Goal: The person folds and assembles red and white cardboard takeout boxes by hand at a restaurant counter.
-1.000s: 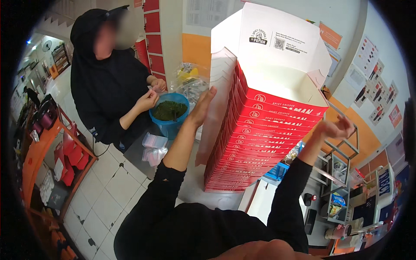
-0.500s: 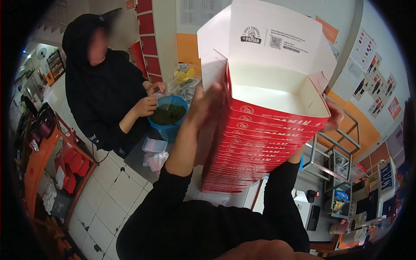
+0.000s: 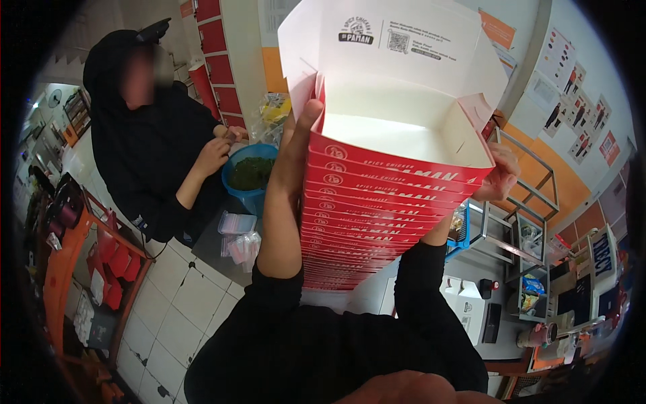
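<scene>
A tall stack of red cardboard food boxes (image 3: 377,229) rises in front of me, nested into one another. The top box (image 3: 404,176) is open, its white inside bare and its white lid (image 3: 410,40) standing up at the back. My left hand (image 3: 301,135) presses on the left side of the top boxes, thumb upright at the corner and the other fingers mostly hidden behind. On the opposite side my right hand (image 3: 499,174) holds the upper boxes near the rim with curled fingers.
A co-worker in black (image 3: 148,141) stands at the left, hands over a blue bucket (image 3: 245,195) of green leafy stuff. Plastic packs (image 3: 239,232) lie on the counter beside it. A metal rack (image 3: 518,236) and a white box (image 3: 461,303) are at the right. An orange shelf (image 3: 64,256) stands at far left.
The stack has shifted left in view. My left hand, blurred before, now rests lower against the box corner with its thumb showing. The co-worker's hands have moved up off the bucket.
</scene>
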`<act>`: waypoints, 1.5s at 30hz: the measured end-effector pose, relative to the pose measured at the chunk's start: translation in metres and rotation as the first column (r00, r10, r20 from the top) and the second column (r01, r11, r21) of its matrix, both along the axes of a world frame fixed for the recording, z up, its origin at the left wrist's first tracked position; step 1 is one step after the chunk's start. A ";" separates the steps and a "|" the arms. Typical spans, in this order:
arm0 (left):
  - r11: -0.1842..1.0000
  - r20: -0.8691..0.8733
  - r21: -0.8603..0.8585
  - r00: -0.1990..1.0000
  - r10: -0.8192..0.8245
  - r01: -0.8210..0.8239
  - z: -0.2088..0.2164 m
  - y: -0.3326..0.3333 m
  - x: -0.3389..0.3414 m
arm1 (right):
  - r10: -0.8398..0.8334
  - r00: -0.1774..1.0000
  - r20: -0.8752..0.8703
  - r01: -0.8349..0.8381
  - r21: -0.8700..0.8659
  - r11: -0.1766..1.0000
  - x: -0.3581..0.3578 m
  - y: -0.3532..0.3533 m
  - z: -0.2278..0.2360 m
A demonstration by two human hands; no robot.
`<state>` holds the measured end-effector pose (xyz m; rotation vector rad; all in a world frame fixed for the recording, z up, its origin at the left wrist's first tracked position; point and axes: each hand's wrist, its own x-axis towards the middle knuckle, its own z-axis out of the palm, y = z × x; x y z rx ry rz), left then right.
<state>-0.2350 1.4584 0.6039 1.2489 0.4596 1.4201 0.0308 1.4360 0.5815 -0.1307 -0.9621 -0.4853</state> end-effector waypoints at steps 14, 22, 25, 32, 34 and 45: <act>0.945 0.143 0.327 0.988 -0.055 0.005 -0.001 0.010 -0.057 | 0.212 0.925 0.315 -0.165 -0.170 0.972 -0.085 -0.034 0.053; 0.225 0.326 0.879 0.874 0.359 -0.420 0.026 0.007 -0.069 | 0.447 0.746 0.494 -0.281 -0.376 0.883 -0.073 -0.028 0.051; 0.335 0.169 0.933 0.983 -0.076 -0.135 0.044 0.025 -0.055 | 0.390 0.760 0.520 -0.158 -0.434 0.887 -0.067 -0.046 0.059; 0.271 -0.171 0.944 0.981 -0.087 0.189 0.055 0.016 -0.060 | 0.404 0.749 0.525 -0.134 -0.477 0.869 -0.058 -0.054 0.048; 0.247 -0.183 0.948 0.978 -0.102 0.203 0.056 0.021 -0.056 | 0.394 0.734 0.553 -0.102 -0.484 0.869 -0.051 -0.061 0.047; 0.299 -0.109 0.944 0.986 -0.126 0.142 0.056 0.025 -0.050 | 0.375 0.581 0.723 0.034 -0.482 0.876 -0.032 -0.068 0.049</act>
